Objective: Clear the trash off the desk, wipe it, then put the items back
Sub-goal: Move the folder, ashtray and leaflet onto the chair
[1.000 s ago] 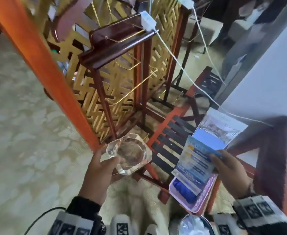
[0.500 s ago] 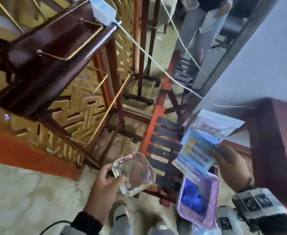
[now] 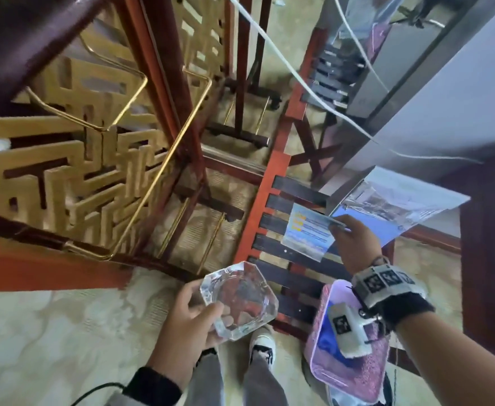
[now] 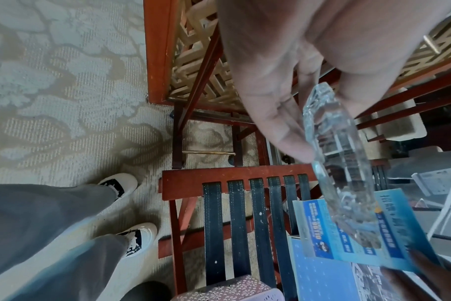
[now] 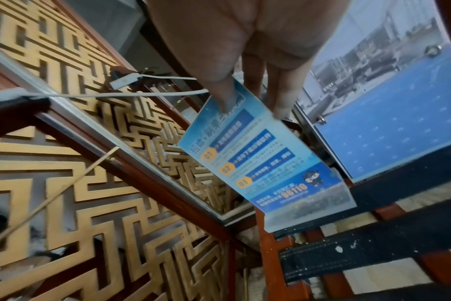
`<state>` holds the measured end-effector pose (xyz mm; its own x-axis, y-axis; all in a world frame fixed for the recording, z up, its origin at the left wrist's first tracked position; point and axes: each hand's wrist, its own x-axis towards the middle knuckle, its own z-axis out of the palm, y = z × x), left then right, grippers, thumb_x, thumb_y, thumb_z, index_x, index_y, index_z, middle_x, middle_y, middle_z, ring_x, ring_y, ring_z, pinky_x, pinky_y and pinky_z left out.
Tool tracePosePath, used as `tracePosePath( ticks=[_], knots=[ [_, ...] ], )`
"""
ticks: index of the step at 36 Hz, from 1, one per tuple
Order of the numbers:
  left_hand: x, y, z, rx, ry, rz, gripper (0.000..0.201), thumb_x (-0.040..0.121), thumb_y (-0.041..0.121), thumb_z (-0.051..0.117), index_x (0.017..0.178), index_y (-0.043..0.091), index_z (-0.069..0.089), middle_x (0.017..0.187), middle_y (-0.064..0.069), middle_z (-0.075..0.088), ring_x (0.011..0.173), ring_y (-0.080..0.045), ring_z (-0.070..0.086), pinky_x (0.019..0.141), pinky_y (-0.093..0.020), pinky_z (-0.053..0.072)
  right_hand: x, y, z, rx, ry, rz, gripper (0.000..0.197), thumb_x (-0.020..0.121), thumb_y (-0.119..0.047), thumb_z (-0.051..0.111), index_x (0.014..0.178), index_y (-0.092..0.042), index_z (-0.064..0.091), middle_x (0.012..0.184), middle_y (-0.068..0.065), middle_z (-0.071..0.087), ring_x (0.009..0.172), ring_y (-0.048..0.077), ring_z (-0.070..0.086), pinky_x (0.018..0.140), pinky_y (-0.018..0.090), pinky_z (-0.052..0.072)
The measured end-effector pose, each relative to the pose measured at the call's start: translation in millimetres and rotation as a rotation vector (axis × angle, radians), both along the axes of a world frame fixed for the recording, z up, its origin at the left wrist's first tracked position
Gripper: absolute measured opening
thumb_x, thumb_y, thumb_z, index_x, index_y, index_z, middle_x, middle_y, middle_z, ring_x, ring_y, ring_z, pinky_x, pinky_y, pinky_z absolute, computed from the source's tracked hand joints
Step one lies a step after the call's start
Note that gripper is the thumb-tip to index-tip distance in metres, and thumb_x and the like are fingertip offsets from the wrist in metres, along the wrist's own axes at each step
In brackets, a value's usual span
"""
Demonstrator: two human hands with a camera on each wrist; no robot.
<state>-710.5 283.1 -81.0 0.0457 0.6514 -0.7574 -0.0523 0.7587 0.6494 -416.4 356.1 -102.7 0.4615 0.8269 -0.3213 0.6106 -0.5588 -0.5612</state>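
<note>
As L hand [image 3: 187, 317] grips ashtray [image 3: 239, 300], R hand [image 3: 354, 244] pinches card [image 3: 309, 234]

Clear octagonal glass ashtray [image 3: 239, 300]: held aloft, tilted. Blue printed card stand [image 3: 309, 234] and larger blue acrylic sign [image 3: 387, 206]: held together above slatted rack.

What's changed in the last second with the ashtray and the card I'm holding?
The head view has swung right and down, so the slatted rack sits more central. The pink tray now shows under the right wrist. Unchanged: left hand grips the glass ashtray, right hand pinches the blue card.
</note>
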Motion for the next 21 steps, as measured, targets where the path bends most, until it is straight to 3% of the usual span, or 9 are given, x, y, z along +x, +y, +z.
tracePosePath(
  ticks=[3, 5, 7, 9, 12, 15, 21],
  knots=[
    [0, 2, -5, -0.002, 0.014, 0.013, 0.029, 0.091, 0.004, 0.058, 0.109, 0.027, 0.056, 0.081, -0.008, 0.074, 0.080, -0.022, 0.073, 0.061, -0.033, 0.054, 1, 15, -18, -0.048, 0.020, 0.001, 0.024, 0.093, -0.024, 0.056, 0.113, -0.015, 0.067, 0.096, 0.009, 0.066, 0.087, 0.021, 0.055, 0.067, 0.018, 0.028],
    [1, 7, -9, 0.003, 0.019, 0.006, 0.030, 0.092, 0.006, 0.058, 0.112, 0.028, 0.054, 0.083, -0.007, 0.074, 0.081, -0.021, 0.073, 0.068, -0.039, 0.057, -1, 28, -30, -0.085, 0.015, 0.030, 0.026, 0.094, -0.024, 0.055, 0.116, -0.015, 0.066, 0.108, 0.009, 0.067, 0.096, 0.023, 0.057, 0.065, 0.017, 0.028],
    [3, 14, -16, 0.006, 0.019, 0.003, 0.031, 0.092, 0.007, 0.058, 0.114, 0.028, 0.054, 0.084, -0.009, 0.074, 0.081, -0.022, 0.073, 0.073, -0.043, 0.058, -2, 41, -44, -0.090, 0.005, 0.081, 0.027, 0.094, -0.024, 0.056, 0.116, -0.015, 0.066, 0.112, 0.010, 0.067, 0.104, 0.027, 0.059, 0.075, 0.022, 0.036],
    [5, 22, -24, 0.017, 0.013, 0.014, 0.031, 0.091, 0.005, 0.058, 0.112, 0.028, 0.055, 0.086, -0.012, 0.073, 0.081, -0.023, 0.073, 0.069, -0.039, 0.057, -5, 53, -58, -0.075, 0.015, 0.109, 0.026, 0.093, -0.023, 0.057, 0.115, -0.014, 0.067, 0.107, 0.014, 0.069, 0.102, 0.029, 0.061, 0.082, 0.027, 0.041],
    [10, 34, -39, 0.035, 0.002, 0.025, 0.030, 0.091, 0.004, 0.057, 0.111, 0.027, 0.056, 0.089, -0.015, 0.071, 0.081, -0.024, 0.073, 0.065, -0.035, 0.057, -9, 68, -78, -0.041, 0.026, 0.117, 0.024, 0.093, -0.019, 0.056, 0.113, -0.012, 0.067, 0.098, 0.014, 0.070, 0.093, 0.029, 0.062, 0.074, 0.023, 0.039],
    [16, 44, -55, 0.038, -0.009, 0.034, 0.031, 0.092, 0.004, 0.056, 0.109, 0.029, 0.055, 0.092, -0.016, 0.070, 0.080, -0.023, 0.073, 0.060, -0.030, 0.057, -9, 78, -98, -0.008, 0.037, 0.127, 0.024, 0.093, -0.018, 0.055, 0.113, -0.013, 0.068, 0.101, 0.010, 0.070, 0.083, 0.019, 0.058, 0.066, 0.016, 0.033],
    [27, 56, -86, 0.039, -0.025, 0.033, 0.032, 0.090, 0.003, 0.058, 0.103, 0.032, 0.055, 0.092, -0.015, 0.072, 0.078, -0.019, 0.073, 0.055, -0.026, 0.055, 0, 82, -124, 0.068, 0.057, 0.161, 0.020, 0.092, -0.016, 0.057, 0.107, -0.011, 0.070, 0.099, 0.008, 0.070, 0.090, 0.023, 0.062, 0.074, 0.021, 0.037]
  ],
)
